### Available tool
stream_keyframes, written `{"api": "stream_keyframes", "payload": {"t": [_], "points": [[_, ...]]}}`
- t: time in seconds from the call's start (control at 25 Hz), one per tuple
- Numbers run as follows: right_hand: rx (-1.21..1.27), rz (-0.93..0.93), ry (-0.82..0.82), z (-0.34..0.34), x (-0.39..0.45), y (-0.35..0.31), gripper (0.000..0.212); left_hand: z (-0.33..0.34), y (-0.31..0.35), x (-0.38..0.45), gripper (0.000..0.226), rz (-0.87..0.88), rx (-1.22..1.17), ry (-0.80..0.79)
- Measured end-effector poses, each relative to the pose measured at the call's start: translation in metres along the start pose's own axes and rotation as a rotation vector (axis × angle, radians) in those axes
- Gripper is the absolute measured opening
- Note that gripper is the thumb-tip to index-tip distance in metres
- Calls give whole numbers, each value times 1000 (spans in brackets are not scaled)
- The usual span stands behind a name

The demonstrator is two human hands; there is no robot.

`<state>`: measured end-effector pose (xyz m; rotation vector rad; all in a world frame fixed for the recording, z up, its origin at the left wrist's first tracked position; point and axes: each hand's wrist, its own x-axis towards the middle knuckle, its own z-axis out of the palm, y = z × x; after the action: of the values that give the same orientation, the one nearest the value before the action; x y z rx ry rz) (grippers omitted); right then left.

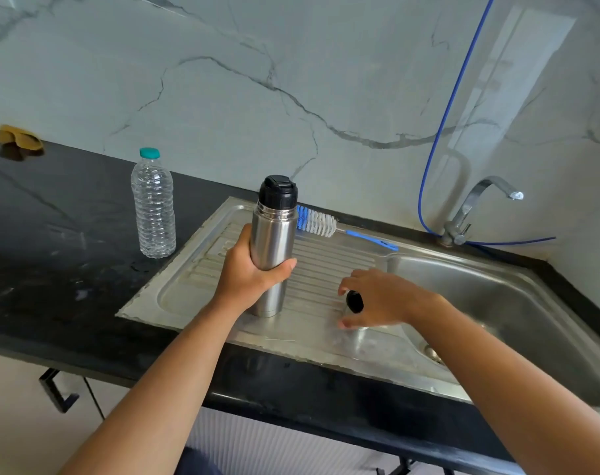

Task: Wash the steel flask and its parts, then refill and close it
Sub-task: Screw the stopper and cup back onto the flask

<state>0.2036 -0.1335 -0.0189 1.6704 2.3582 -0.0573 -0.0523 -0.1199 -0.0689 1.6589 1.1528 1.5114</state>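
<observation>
While my left grip [254,269] holds the flask [273,248] upright on the drainboard [189,289], my right grip [377,299], curled over its cup [355,301], should set it flat beside the basin.

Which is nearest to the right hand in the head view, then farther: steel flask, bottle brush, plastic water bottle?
From the right hand:
1. Steel flask, just to its left on the drainboard, gripped by the left hand.
2. Bottle brush, behind, along the back rim.
3. Plastic water bottle, far left on the counter.
</observation>
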Motion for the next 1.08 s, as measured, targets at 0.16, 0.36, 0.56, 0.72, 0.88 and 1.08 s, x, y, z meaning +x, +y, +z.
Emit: {"api": "stream_keyframes", "payload": {"t": [0.16, 0.36, 0.56, 0.72, 0.88, 1.08], "points": [[-17, -54, -102, 5, 3, 2, 64, 1, 2, -1, 64, 2, 8, -3], [333, -67, 152, -46, 11, -6, 45, 1, 0, 0, 65, -1, -8, 6], [849, -111, 772, -129, 22, -46, 40, 1, -2, 1, 66, 7, -17, 3], [1105, -192, 929, -159, 35, -87, 42, 1, 0, 1, 65, 20, -13, 3], [1035, -276, 806, -152, 39, -104, 38, 1, -1, 0, 62, 15, -31, 8], [752, -362, 579, -136, 41, -91, 36, 1, -2, 1, 65, 20, -60, 0]]}}
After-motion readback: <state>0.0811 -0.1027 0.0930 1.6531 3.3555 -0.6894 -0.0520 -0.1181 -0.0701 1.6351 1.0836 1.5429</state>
